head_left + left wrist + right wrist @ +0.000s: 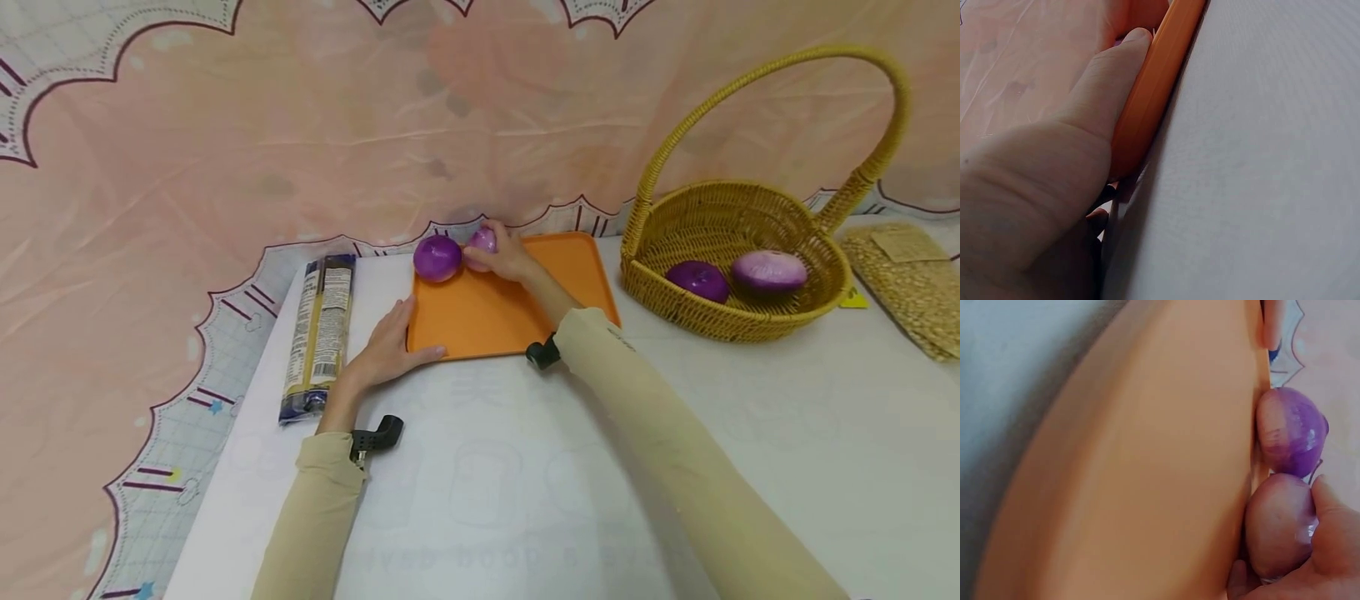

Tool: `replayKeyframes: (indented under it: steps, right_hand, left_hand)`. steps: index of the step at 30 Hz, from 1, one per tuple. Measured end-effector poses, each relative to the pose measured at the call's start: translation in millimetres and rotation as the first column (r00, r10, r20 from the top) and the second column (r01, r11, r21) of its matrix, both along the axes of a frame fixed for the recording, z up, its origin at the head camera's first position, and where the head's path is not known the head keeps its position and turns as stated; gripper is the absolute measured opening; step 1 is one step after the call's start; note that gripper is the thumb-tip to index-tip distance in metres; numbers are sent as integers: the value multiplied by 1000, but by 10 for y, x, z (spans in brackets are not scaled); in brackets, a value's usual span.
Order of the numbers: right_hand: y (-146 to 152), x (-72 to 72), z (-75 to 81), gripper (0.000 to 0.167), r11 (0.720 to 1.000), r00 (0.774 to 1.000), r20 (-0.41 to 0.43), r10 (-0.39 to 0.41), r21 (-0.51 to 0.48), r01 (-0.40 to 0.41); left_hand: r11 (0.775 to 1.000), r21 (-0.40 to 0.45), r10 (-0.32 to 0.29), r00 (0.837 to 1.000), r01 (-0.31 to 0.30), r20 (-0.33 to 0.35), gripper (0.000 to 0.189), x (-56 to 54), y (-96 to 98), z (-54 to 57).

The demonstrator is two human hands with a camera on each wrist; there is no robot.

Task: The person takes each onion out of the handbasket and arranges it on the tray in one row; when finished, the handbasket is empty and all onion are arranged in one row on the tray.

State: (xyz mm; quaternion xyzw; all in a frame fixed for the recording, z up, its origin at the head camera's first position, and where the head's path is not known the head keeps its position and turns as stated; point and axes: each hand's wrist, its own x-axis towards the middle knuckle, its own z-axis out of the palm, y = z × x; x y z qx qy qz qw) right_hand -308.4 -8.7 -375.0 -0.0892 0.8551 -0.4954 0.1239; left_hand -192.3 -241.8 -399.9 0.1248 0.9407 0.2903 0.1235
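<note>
An orange tray [480, 312] lies on the white table. On its back left corner sits a shiny purple onion [437, 258]. Just right of that one, my right hand [512, 254] grips a paler purple onion [484, 240] between thumb and fingers; in the right wrist view this onion [1280, 525] is close beside the other, low on the tray. At the tray's front left corner rests my left hand [386, 346], its fingers extended along the left side. In the left wrist view, its thumb [1116, 69] lies straight against the tray's rim [1154, 87].
A yellow wicker basket [735, 321] with a tall handle stands at right, holding a dark purple onion [697, 281] and a paler one [769, 271]. Left of the tray lies a packet of long noodles [322, 333]. A woven straw item [903, 275] is at far right.
</note>
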Motion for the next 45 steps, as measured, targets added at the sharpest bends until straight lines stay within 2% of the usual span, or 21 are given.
replayKeyframes:
  steps: [14, 21, 28, 38, 45]
  right_hand:
    - [40, -22, -32, 71, 1000, 998, -56, 21, 24, -19]
    - [-20, -9, -48, 76, 991, 992, -129, 5, 131, 12]
    - [-54, 52, -30, 84, 982, 992, -123, -13, 185, 35]
    - [-84, 82, -26, 85, 977, 993, -118, -12, 209, 37]
    - [-59, 91, -36, 84, 972, 990, -140, 3, 235, 31]
  left_hand:
    - [1000, 3, -5, 1000, 5, -6, 106, -3, 20, 13]
    - [1000, -5, 4, 1000, -4, -4, 106, -1, 18, 4]
    - [1000, -2, 5, 1000, -5, -1, 106, -12, 9, -15]
    - [1000, 0, 4, 1000, -4, -2, 106, 4, 2, -25]
    - [1000, -7, -8, 999, 7, -34, 105, -1, 4, -32]
